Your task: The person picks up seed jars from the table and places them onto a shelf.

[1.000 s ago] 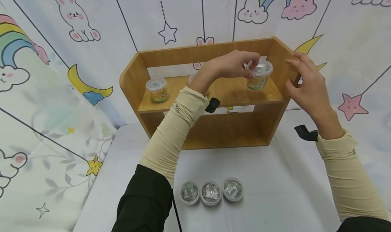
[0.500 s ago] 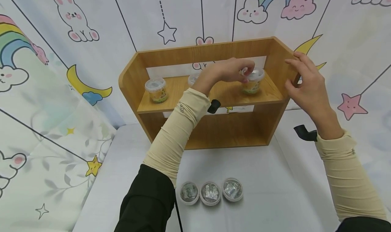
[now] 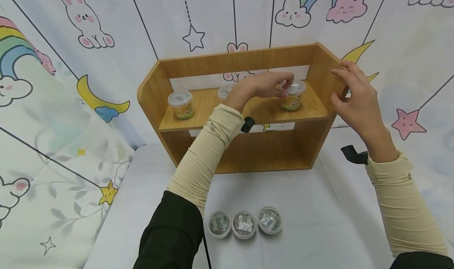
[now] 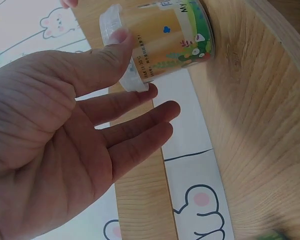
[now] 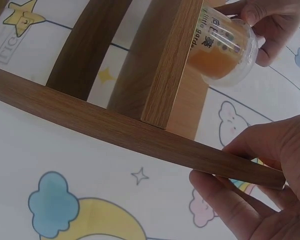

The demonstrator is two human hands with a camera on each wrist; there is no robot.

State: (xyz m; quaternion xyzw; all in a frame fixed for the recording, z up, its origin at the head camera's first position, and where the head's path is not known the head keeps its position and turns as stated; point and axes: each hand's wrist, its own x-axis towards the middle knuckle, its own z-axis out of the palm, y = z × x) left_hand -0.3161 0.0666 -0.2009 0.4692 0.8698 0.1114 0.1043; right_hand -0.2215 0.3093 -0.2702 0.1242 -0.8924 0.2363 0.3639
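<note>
My left hand point(image 3: 264, 86) pinches a small lidded plastic cup point(image 3: 293, 97) by its rim between thumb and finger. In the left wrist view the cup point(image 4: 175, 40) has a printed label and its base meets the wood; the other fingers extend past the rim. It stands on the upper board at the right end of the wooden shelf point(image 3: 262, 156). My right hand point(image 3: 360, 99) grips the shelf's right side panel, with the panel's edge point(image 5: 210, 162) between thumb and fingers in the right wrist view.
Another lidded cup point(image 3: 181, 104) stands at the left end of the upper board. One more cup point(image 3: 224, 91) is partly hidden behind the left forearm. Three round containers point(image 3: 244, 225) sit in a row on the white table point(image 3: 301, 245). A patterned cloth point(image 3: 213, 21) hangs behind.
My left hand has brought the cup down and to the left, onto the upper board. The right hand has stayed on the side panel.
</note>
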